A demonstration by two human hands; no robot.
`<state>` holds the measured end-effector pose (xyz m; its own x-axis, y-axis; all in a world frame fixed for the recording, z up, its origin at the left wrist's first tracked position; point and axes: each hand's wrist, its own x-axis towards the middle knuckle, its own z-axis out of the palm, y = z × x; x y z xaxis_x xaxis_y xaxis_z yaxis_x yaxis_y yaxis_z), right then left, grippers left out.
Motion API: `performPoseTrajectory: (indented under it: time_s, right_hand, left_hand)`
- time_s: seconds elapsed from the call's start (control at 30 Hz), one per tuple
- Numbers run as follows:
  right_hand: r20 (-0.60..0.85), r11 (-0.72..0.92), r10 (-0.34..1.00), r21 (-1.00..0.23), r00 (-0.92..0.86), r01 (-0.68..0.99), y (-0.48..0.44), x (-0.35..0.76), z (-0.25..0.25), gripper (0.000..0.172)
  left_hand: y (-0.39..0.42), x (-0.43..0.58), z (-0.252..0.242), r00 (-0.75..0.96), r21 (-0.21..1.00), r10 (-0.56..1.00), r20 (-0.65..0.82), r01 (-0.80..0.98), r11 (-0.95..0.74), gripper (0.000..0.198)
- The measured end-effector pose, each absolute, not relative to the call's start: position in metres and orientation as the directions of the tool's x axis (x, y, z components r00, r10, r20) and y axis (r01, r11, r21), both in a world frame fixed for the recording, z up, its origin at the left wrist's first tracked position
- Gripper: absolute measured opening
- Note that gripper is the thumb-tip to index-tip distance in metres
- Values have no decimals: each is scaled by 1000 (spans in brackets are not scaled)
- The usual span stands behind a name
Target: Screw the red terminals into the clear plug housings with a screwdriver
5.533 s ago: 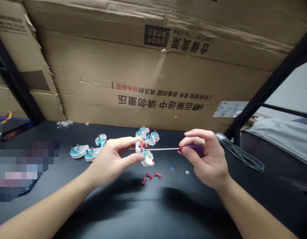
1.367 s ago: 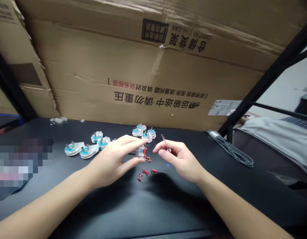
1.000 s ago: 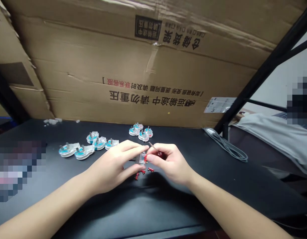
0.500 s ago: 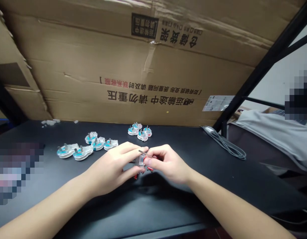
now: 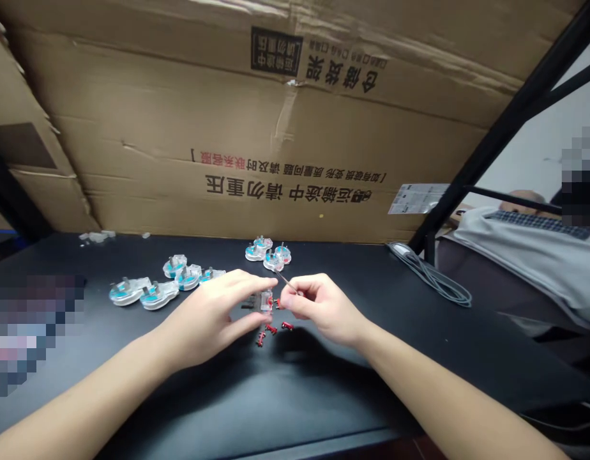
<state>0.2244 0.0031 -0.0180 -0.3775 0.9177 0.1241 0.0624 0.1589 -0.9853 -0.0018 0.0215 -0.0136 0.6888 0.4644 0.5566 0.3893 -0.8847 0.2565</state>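
My left hand (image 5: 211,313) is curved around a small clear plastic part (image 5: 267,300), its thumb at the near side and its fingers at the far side. My right hand (image 5: 318,306) pinches a thin metal tool (image 5: 288,282) that points up and left. Small red pieces (image 5: 287,326) lie on the black table just in front of the hands, and another sits beside the clear part. Dark metal prongs (image 5: 248,303) show between my left thumb and fingers.
Several clear and blue plug-like parts (image 5: 159,294) stand at the left, and more (image 5: 273,259) stand beyond the hands. A coiled grey cable (image 5: 431,275) lies at the right. Cardboard (image 5: 285,128) rises behind the black table (image 5: 257,409). Grey cloth (image 5: 515,255) is at the far right.
My right hand has drawn slightly away from the clear part, and the tool's tip has swung away from me. More of the red pieces now show.
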Motion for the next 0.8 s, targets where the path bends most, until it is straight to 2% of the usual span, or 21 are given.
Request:
performPoseTrajectory:
  time_s: [0.1,0.2,0.3,0.37,0.47,0.57,0.67,0.73,0.8]
  right_hand:
    - [135,168,905,-985,-403,48,4,222,-20,33]
    - [174,243,892,-963,-417,119,4,221,-21,30]
    - [221,325,904,-911,-367,252,7,225,-21,25]
    - [264,391,899,-844,-349,367,10,231,-22,19]
    - [296,539,818,-693,-493,478,15,240,-26,18]
    - [262,704,638,-580,-724,410,16,241,-31,25]
    - [221,790,503,-509,-836,341,16,234,-39,19]
    - [212,806,500,-468,-840,362,15,230,-43,14]
    - [215,789,557,-437,-802,431,15,229,-45,13]
  left_hand:
    - [20,0,-13,699,268,453,553,366,-891,32]
    - [20,2,-11,695,280,462,551,368,-887,28]
    - [25,-2,-9,632,341,595,497,489,-803,35]
    - [33,-8,-8,598,360,698,395,599,-716,42]
    - [48,-19,-11,638,252,735,228,691,-678,38]
    - [62,-28,-17,701,102,695,161,689,-718,27]
    - [69,-33,-20,691,40,700,179,706,-707,27]
    - [73,-34,-21,660,13,721,210,735,-677,33]
    - [77,-33,-21,620,-16,745,244,771,-636,37]
